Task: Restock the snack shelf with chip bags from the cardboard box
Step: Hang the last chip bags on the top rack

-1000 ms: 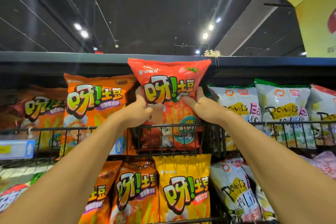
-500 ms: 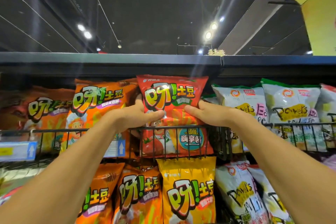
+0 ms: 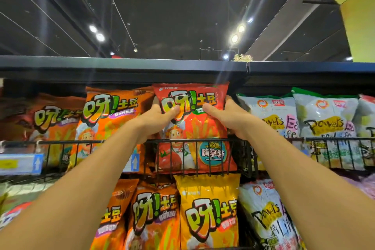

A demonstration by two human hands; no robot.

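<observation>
My left hand (image 3: 156, 119) and right hand (image 3: 227, 119) both grasp the red chip bag (image 3: 194, 128) by its sides, its lower half behind the wire shelf rail (image 3: 81, 142), beside the orange bag (image 3: 109, 124).

One head-worn wide-angle view here, tipped upward, facing the snack shelf (image 3: 60, 142) head-on and close in. Left forearm (image 3: 81, 189) and right forearm (image 3: 304, 189) enter from the bottom corners. Dark ceiling (image 3: 162, 6) fills the top third, and the lower tier of bags (image 3: 207, 213) is cropped at the bottom edge.

The red bag (image 3: 195, 128) reads "呀!土豆"; the white bags (image 3: 324, 111) read "Power's".
</observation>
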